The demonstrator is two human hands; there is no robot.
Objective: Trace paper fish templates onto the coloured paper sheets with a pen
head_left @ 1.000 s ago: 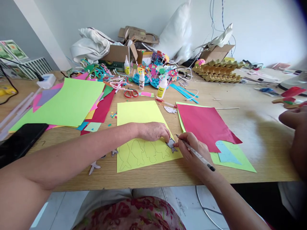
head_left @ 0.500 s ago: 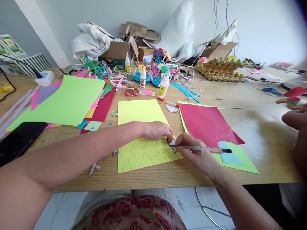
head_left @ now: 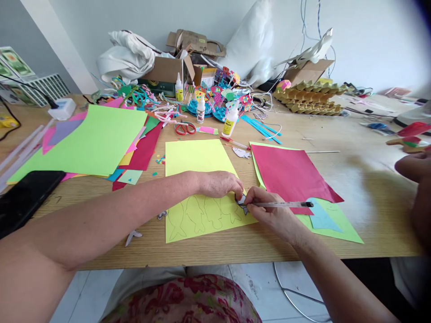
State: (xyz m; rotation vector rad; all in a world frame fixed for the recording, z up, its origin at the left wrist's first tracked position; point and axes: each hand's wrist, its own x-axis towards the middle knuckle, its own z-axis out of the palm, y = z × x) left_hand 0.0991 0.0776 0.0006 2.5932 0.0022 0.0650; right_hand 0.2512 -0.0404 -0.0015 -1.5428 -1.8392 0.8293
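Observation:
A yellow sheet (head_left: 193,157) lies in front of me with several fish outlines drawn across its lower part. My left hand (head_left: 224,184) presses a small fish cutout (head_left: 241,202) onto the sheet's right edge with its fingertips. Closed around a clear pen (head_left: 283,204), my right hand (head_left: 269,208) rests just right of the cutout; the pen's tip is at the cutout's edge and its dark end points right. Grey cutouts (head_left: 134,237) lie on the table by my left forearm. Another fish cutout (head_left: 241,152) sits beyond the sheet.
Red paper (head_left: 286,170) over green paper lies at the right, green sheets (head_left: 97,143) and a black phone (head_left: 28,197) at the left. Glue bottles (head_left: 230,121), red scissors (head_left: 185,128) and egg trays (head_left: 310,98) stand or lie behind. Another person's hand (head_left: 415,166) is at the far right.
The pen in my right hand has swung slightly, its dark end now further left and a little higher. My left hand has stayed in place on the cutout.

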